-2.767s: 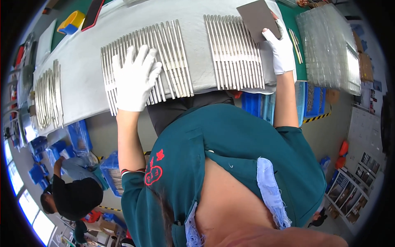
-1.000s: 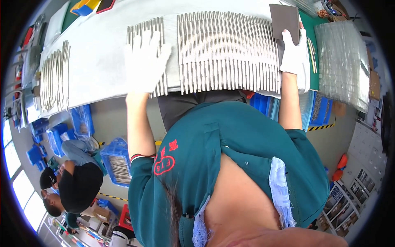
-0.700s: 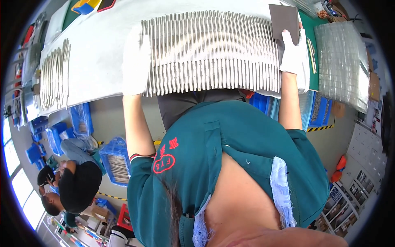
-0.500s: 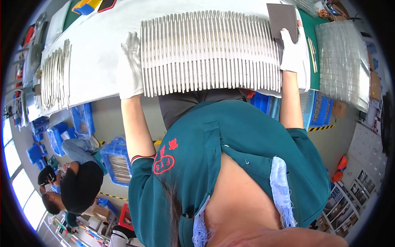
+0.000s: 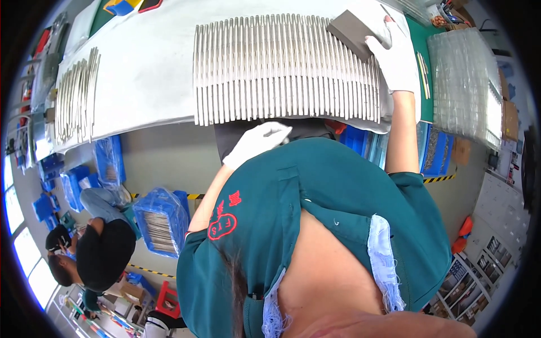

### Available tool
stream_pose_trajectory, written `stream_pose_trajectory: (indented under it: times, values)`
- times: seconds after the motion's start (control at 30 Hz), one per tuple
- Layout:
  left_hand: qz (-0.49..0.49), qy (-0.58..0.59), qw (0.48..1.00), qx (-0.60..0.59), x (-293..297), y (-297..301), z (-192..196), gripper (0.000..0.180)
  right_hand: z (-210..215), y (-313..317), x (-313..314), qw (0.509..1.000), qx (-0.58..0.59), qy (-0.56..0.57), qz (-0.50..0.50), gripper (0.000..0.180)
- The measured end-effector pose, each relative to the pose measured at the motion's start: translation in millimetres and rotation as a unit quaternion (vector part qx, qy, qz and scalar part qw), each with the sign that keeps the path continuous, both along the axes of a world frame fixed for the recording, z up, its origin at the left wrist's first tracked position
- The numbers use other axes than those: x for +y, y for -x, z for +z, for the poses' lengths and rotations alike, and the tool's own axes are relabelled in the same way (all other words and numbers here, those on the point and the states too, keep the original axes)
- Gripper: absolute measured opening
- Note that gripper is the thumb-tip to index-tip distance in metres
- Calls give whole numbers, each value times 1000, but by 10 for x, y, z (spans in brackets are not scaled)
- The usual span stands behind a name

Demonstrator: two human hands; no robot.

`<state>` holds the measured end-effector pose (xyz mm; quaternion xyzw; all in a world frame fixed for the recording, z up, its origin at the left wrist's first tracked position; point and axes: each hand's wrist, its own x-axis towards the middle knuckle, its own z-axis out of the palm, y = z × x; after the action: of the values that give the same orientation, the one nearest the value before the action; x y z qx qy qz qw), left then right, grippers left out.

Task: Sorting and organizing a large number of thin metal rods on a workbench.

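Slim metal rods (image 5: 282,67) lie side by side in a wide row on the white-covered table (image 5: 143,62). My right hand (image 5: 393,59), in a white glove, grips a dark grey rectangular block (image 5: 354,34) at the row's right end. The block sits at a slant over the upper parts of the last rods. My left hand (image 5: 258,145), gloved too, is off the table, in front of my body below the row's near ends. Its fingers are bent and pressed together; whether anything small is between them is hidden.
A smaller group of rods (image 5: 78,96) lies at the table's left. Stacked clear plastic trays (image 5: 465,84) stand at the right, beside thin sticks (image 5: 424,76) on a green surface. Blue bins (image 5: 160,222) stand on the floor at left, near a crouching person (image 5: 104,253).
My left hand has left the row's left end and come down toward my body. My right hand has turned the block to a slant and shifted it left over the rods.
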<state>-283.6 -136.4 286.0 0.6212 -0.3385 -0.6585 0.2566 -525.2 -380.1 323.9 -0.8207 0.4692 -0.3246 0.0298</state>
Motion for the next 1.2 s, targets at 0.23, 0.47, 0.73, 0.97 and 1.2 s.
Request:
stream_pose_trajectory:
  times: [0.23, 0.47, 0.73, 0.97, 1.2]
  values:
    - [226, 14, 957, 180, -173, 235, -125, 37, 161, -395, 625, 987, 68, 4, 148, 48]
    - [227, 26, 925, 305, -114, 212, -336, 30, 121, -602, 950, 938, 146, -67, 307, 44]
    - [47, 96, 981, 162, -137, 95, 497, 24, 160, -764, 979, 911, 116, -26, 396, 31]
    - [206, 505, 795, -267, -107, -228, 619, 31, 601, -608, 889, 877, -350, -241, 225, 20]
    - [89, 354, 914, -177, -35, -266, 590, 24, 615, -1146, 1043, 737, -315, -527, 282, 27]
